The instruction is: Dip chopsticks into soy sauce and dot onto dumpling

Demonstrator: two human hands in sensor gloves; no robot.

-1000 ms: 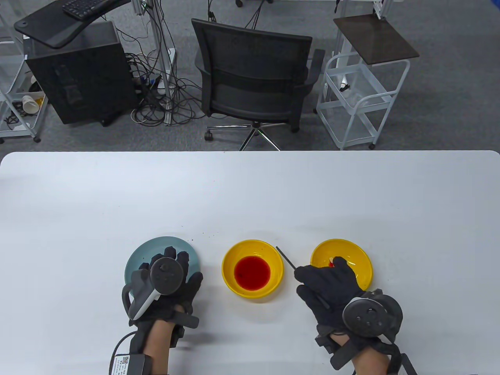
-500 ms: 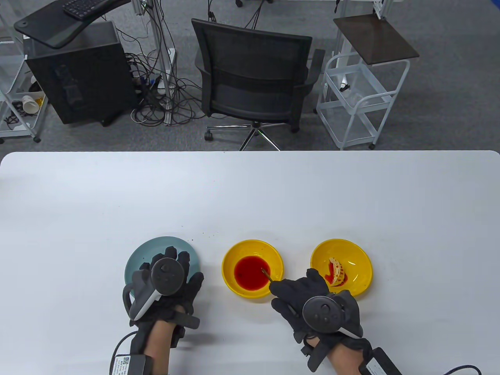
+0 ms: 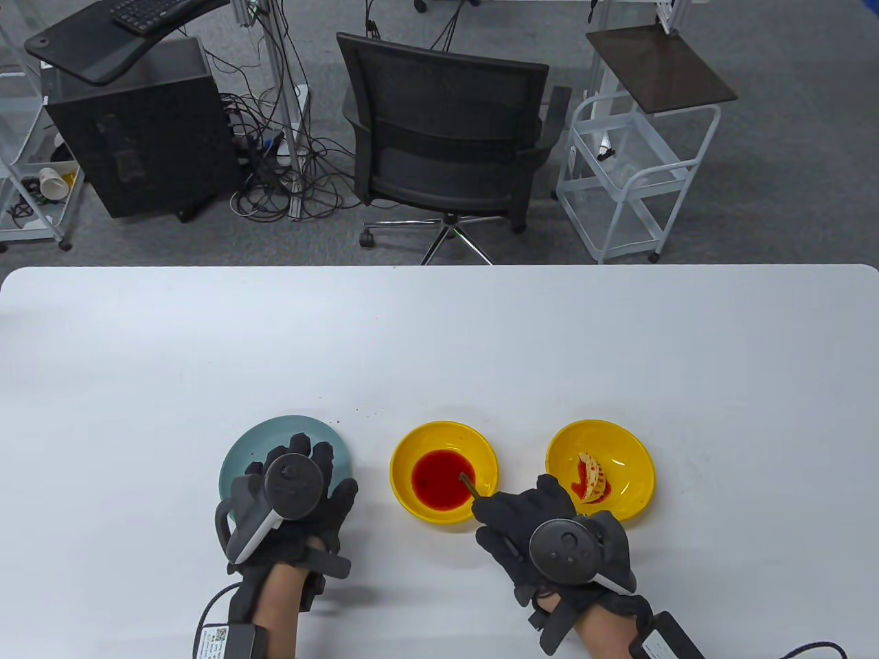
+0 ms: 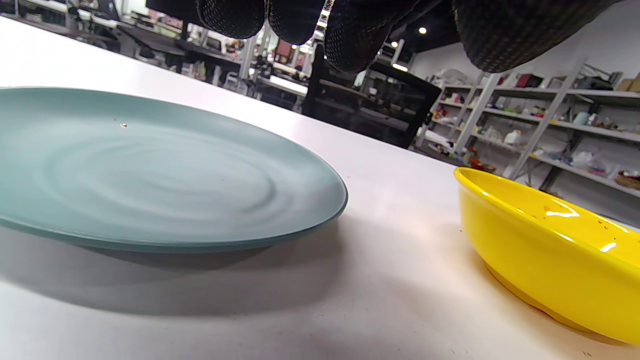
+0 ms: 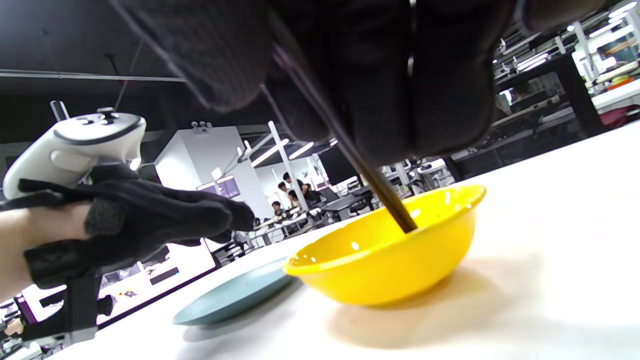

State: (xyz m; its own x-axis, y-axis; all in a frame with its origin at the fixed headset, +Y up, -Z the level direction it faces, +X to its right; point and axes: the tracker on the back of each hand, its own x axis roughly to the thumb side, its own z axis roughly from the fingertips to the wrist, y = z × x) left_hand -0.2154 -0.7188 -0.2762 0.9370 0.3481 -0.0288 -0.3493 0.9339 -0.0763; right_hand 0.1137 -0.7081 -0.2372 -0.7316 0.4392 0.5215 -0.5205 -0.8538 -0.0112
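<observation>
Chopsticks point(image 3: 468, 483) sit pinched in your right hand point(image 3: 542, 528), tips in the soy sauce point(image 3: 439, 479) to load them; dumpling point(image 3: 592, 477) waits beside in its bowl point(image 3: 635, 449). Left hand point(image 3: 292, 494) rests flat over the plate point(image 3: 240, 453).

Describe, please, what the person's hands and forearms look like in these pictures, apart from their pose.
Both hands wear black fabric gloves with textured fingertips. The left hand carries a tracker with a dark round face and a pale grey-white handle; the right hand carries a similar one. Black straps hold them on. The forearms are bare, with a small black box at each wrist: the left box bears a white label, and a black cable leaves the right box.
</observation>
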